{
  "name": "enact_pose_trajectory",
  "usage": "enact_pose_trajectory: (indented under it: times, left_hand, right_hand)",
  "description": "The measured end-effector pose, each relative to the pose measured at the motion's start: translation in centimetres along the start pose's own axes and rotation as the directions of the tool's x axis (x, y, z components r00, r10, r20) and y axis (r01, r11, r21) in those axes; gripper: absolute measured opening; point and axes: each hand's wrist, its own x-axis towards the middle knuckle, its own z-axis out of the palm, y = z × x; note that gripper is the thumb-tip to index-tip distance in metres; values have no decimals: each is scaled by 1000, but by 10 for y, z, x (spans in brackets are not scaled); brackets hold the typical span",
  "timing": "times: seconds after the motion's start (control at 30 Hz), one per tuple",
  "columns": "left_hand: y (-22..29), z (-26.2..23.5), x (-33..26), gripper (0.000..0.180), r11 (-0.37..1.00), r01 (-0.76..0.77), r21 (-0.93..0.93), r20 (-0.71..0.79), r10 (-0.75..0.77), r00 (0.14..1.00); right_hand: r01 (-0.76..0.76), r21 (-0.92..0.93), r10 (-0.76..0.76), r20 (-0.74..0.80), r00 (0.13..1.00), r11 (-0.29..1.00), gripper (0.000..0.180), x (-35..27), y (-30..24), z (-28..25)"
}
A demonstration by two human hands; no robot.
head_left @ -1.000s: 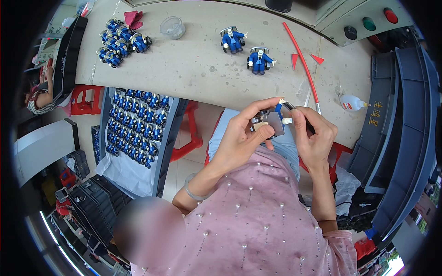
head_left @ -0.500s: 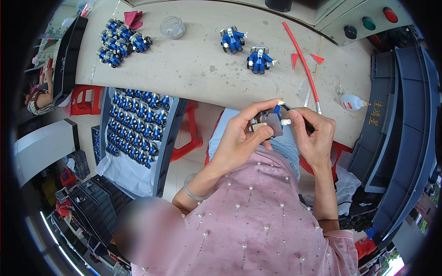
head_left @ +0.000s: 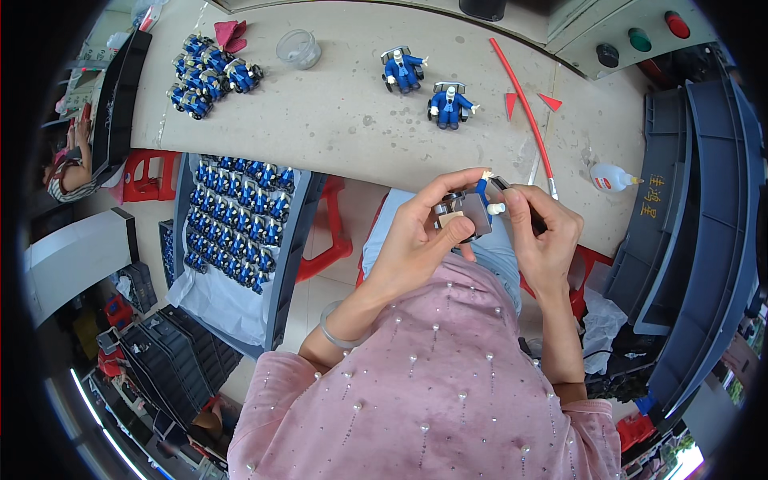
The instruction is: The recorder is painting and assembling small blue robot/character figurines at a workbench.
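Note:
My left hand (head_left: 428,220) grips a small toy figure (head_left: 478,210) over my lap, near the table's front edge. The toy has a flat grey back panel, a blue sleeve and white hands. My right hand (head_left: 552,228) is closed round a slim dark tool (head_left: 501,183), whose end is at the toy's blue arm; whether they touch, I cannot tell. Two similar blue-suited seated figures, one farther left (head_left: 403,70) and one nearer (head_left: 452,106), are on the table beyond my hands.
A cluster of figures (head_left: 206,72), a red cloth (head_left: 230,35) and a clear cup (head_left: 298,50) occupy the far left. Lower left, a grey crate (head_left: 294,248) holds rows of figures. At right lie a red rod (head_left: 524,100), red triangles (head_left: 550,102) and a white bottle (head_left: 612,178).
Both hands stay almost in place, with the toy and dark tool barely shifted. At lower left, a blurred shape is gone and my pink left sleeve shows.

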Motion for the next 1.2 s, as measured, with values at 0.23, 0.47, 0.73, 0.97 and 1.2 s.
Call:
enact_pose_trajectory:
  times: [0.23, 0.47, 0.73, 0.97, 1.2]
  left_hand:
    - [0, 0, -1, 49, 1000, 13, 15, -20, -12, 1000]
    - [0, 0, -1, 48, 1000, 21, 3, -4, -21, 1000]
    - [-1, -1, -2, 47, 999, 25, 22, -14, -25, 1000]
    - [-2, -3, -2, 47, 999, 23, 40, -6, -23, 1000]
    - [-1, -4, -3, 47, 998, 35, 53, -1, -35, 999]
  right_hand:
    - [43, -10, -43, -11, 999, 999, 12, 2, -8, 1]
    - [33, 33, -34, 31, 999, 999, 12, 2, -5, 0]
    - [45, 8, -45, 41, 998, 999, 12, 4, -2, 0]
    - [50, 10, -50, 78, 996, 999, 12, 5, -2, -2]
    - [26, 32, -29, 97, 995, 999, 12, 7, 0, -5]
